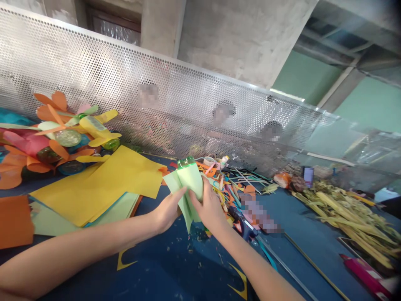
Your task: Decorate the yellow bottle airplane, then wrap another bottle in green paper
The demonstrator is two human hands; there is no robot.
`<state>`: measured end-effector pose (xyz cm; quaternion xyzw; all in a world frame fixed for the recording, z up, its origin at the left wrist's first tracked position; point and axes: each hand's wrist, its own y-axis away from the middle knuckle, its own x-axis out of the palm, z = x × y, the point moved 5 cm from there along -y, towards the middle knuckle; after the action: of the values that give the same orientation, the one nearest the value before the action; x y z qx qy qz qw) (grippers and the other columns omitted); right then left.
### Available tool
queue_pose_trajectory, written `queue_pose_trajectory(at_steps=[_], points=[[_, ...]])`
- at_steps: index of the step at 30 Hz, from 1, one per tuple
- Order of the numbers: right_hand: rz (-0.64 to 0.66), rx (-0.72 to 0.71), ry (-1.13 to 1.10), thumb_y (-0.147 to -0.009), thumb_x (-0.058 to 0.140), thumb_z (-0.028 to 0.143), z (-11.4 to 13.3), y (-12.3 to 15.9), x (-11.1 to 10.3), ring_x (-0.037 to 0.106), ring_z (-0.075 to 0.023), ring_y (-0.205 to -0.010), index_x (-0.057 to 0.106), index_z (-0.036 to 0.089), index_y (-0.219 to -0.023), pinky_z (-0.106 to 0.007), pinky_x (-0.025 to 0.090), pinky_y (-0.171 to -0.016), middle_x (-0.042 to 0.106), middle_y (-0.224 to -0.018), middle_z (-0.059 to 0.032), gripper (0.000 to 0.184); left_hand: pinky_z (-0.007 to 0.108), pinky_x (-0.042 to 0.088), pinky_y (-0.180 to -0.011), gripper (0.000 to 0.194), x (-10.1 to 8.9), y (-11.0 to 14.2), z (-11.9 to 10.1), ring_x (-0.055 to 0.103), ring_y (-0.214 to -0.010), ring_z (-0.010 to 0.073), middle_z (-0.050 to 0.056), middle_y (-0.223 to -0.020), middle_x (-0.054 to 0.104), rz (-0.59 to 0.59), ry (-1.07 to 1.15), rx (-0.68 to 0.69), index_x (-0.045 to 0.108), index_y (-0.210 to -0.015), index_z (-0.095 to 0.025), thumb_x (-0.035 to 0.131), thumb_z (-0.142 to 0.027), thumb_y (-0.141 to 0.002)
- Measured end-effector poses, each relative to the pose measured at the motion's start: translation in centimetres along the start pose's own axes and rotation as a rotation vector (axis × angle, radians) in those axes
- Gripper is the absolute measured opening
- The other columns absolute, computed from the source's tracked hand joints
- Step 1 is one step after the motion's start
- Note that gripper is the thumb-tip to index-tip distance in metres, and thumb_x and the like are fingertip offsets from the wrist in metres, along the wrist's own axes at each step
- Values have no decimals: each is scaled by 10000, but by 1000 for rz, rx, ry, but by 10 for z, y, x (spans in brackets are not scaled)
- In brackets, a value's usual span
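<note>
Between my two hands is a sheet of light green paper (191,180), curled around a green plastic bottle (185,161). The end of the bottle pokes out past the paper's far edge. My left hand (169,211) presses its thumb on the near side of the paper, the other fingers mostly hidden behind it. My right hand (210,204) is closed around the paper and bottle from the right, its thumb close to the left one. Loose paper flaps hang below and to the left of the bottle.
Yellow paper sheets (125,171) and orange paper (14,221) lie left, below several paper-and-bottle flowers (59,133). Coloured scraps (219,179) and a dark blue tool (242,221) are to the right. Dried husks (341,209) lie far right. A perforated metal screen (175,96) stands behind.
</note>
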<state>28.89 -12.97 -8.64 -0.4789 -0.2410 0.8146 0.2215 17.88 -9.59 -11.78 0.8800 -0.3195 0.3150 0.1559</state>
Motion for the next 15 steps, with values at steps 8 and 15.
queue_pose_trajectory(at_steps=[8, 15], points=[[3, -29, 38, -878, 502, 428, -3, -1, 3, 519, -336, -1196, 254, 139, -1412, -500, 481, -904, 482, -1352, -218, 656, 375, 510, -826, 516, 5, 5, -4, 626, -1012, 266, 114, -1179, 631, -16, -42, 29, 389, -1350, -175, 563, -237, -868], [7, -34, 55, -859, 501, 362, 4, -2, 1, 530, -334, -1182, 201, 154, -1441, -473, 491, -894, 472, -1363, -200, 686, 396, 484, -888, 649, 8, 12, -8, 572, -1086, 244, 52, -1248, 557, 52, -58, 166, 207, -1397, -324, 561, -262, -857]])
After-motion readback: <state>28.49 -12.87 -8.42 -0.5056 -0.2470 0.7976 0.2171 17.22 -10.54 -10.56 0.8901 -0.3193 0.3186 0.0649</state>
